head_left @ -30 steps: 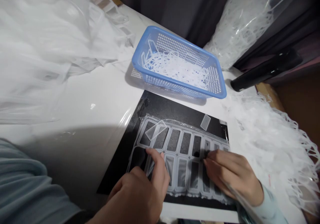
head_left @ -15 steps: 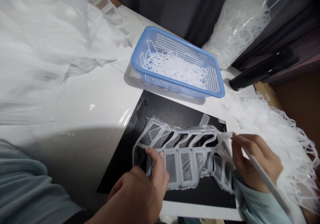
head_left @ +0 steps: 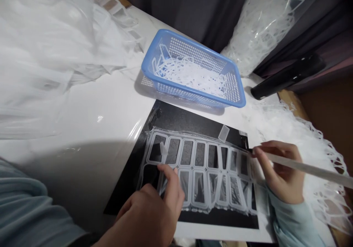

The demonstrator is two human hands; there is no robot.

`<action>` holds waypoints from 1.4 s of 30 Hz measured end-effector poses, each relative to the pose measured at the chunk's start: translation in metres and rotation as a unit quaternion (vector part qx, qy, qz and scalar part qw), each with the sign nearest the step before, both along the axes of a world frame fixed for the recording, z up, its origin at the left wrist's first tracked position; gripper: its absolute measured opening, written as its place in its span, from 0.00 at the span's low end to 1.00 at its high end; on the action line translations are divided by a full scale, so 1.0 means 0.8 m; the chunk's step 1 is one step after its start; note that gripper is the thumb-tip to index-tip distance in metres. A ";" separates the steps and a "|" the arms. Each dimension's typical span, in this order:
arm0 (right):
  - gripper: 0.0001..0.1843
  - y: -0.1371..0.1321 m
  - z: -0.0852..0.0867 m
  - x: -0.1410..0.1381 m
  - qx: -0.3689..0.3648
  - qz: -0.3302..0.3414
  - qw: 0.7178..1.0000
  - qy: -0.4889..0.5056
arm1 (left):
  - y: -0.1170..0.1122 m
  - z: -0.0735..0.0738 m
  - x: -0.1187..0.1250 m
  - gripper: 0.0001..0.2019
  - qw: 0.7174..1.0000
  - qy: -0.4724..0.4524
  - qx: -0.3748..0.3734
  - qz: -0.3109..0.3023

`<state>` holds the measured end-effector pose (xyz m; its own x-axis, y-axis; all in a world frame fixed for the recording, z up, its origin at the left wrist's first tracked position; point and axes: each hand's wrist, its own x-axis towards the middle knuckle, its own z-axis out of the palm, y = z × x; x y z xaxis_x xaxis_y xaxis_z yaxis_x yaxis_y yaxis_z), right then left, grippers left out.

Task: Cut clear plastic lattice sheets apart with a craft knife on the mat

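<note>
A clear plastic sheet with two rows of white-edged rectangular frames (head_left: 199, 168) lies over a black mat (head_left: 179, 116). My left hand (head_left: 154, 206) rests on its lower left part, index fingertip pressing near the line between the rows, other fingers partly bent. At the sheet's right end my right hand (head_left: 284, 169) is closed around a long, thin, pale stick (head_left: 311, 170) that points away to the right; its tip by my fingertips looks dark. A small loose translucent rectangle (head_left: 224, 133) lies just above the sheet. Another small pale piece (head_left: 163, 149) is in the upper left frame.
A blue perforated basket (head_left: 193, 92) with white plastic frame scraps stands behind the mat. A clear bag of scraps (head_left: 256, 33) and a black cylinder (head_left: 286, 76) are at back right. Scraps pile up at right (head_left: 298, 129); plastic sheets heap at left (head_left: 55, 48).
The sheet was crumpled and wavy and now lies flatter and stretched out to the right. The stick in my right hand has swung from slanting downward to nearly level. My left hand stays almost in place.
</note>
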<state>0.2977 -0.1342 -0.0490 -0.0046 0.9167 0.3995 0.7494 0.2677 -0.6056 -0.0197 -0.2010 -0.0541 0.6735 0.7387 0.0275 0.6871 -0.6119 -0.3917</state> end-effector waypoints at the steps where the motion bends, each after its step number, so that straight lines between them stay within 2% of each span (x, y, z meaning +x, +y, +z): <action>1: 0.10 -0.001 -0.002 -0.005 -0.043 0.030 0.998 0.040 | 0.001 0.000 -0.001 0.25 1.000 0.001 -0.002 -0.003; 4: 0.06 -0.003 -0.003 -0.016 -0.134 0.127 0.979 0.081 | 0.004 0.002 -0.002 0.24 1.000 0.011 -0.008 -0.017; 6: 0.05 -0.004 -0.001 -0.019 -0.155 0.166 0.969 0.098 | 0.005 0.002 -0.003 0.23 1.000 0.014 -0.004 -0.025; 13: 0.05 -0.005 0.000 -0.017 -0.172 0.206 0.959 0.085 | -0.001 -0.001 -0.002 0.24 0.999 -0.039 -0.017 0.011; 23: 0.06 -0.007 0.000 -0.019 -0.156 0.207 0.964 0.064 | 0.001 -0.004 -0.005 0.24 1.000 -0.017 0.001 -0.024; 26: 0.09 -0.006 0.003 -0.020 -0.136 0.238 0.961 0.046 | -0.003 -0.007 -0.002 0.25 1.000 -0.012 0.001 -0.007; 29: 0.13 -0.004 0.007 -0.027 -0.100 0.299 0.949 0.015 | -0.006 -0.009 0.000 0.26 1.000 0.003 0.013 0.006; 32: 0.15 -0.006 0.009 -0.034 -0.026 0.330 0.941 -0.065 | -0.007 -0.009 0.002 0.25 1.000 0.005 0.016 0.011; 36: 0.14 -0.010 0.006 -0.031 0.081 0.316 0.925 -0.197 | -0.004 -0.008 -0.002 0.23 1.000 -0.003 0.005 -0.006; 39: 0.14 -0.010 0.005 -0.023 0.118 0.294 0.910 -0.267 | 0.000 -0.006 -0.005 0.23 1.000 -0.005 -0.004 -0.024; 42: 0.13 -0.006 0.005 -0.013 0.130 0.241 0.914 -0.298 | 0.003 -0.004 -0.007 0.24 0.999 -0.011 -0.014 -0.029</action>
